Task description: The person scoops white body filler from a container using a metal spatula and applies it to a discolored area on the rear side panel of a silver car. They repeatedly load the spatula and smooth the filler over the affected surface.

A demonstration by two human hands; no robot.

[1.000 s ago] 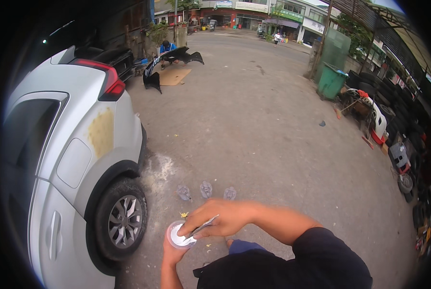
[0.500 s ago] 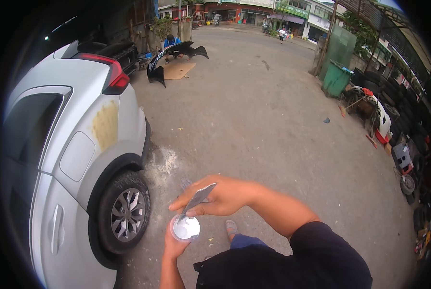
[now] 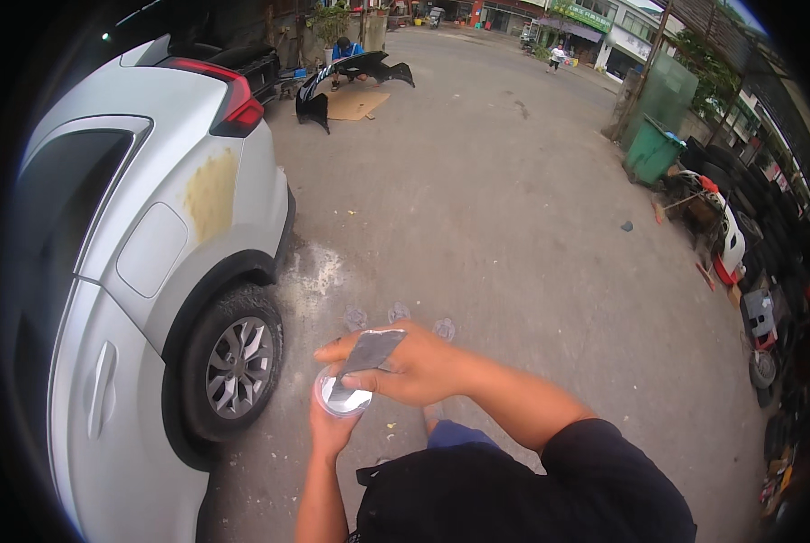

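Note:
My left hand (image 3: 329, 425) grips a clear cup (image 3: 345, 402) with white contents, held low in front of me. My right hand (image 3: 405, 362) is closed on a flat grey spreader (image 3: 376, 348) just above the cup, its lower end down over the white contents. Close on my left stands a silver car (image 3: 115, 344) with a yellowish patch (image 3: 209, 193) on its rear panel, above the wheel (image 3: 240, 366).
A person in blue (image 3: 346, 50) crouches behind a black car panel (image 3: 314, 109) on cardboard (image 3: 360, 105). A green bin (image 3: 651, 152), tires (image 3: 756, 240) and loose parts line the right side. Several grey crumpled objects (image 3: 443, 329) lie on the ground ahead; someone (image 3: 555, 56) walks along the street.
My right hand lifted off the cup, tilting the spreader up, and now angles it flatter over the cup again. The cup sits slightly higher in view.

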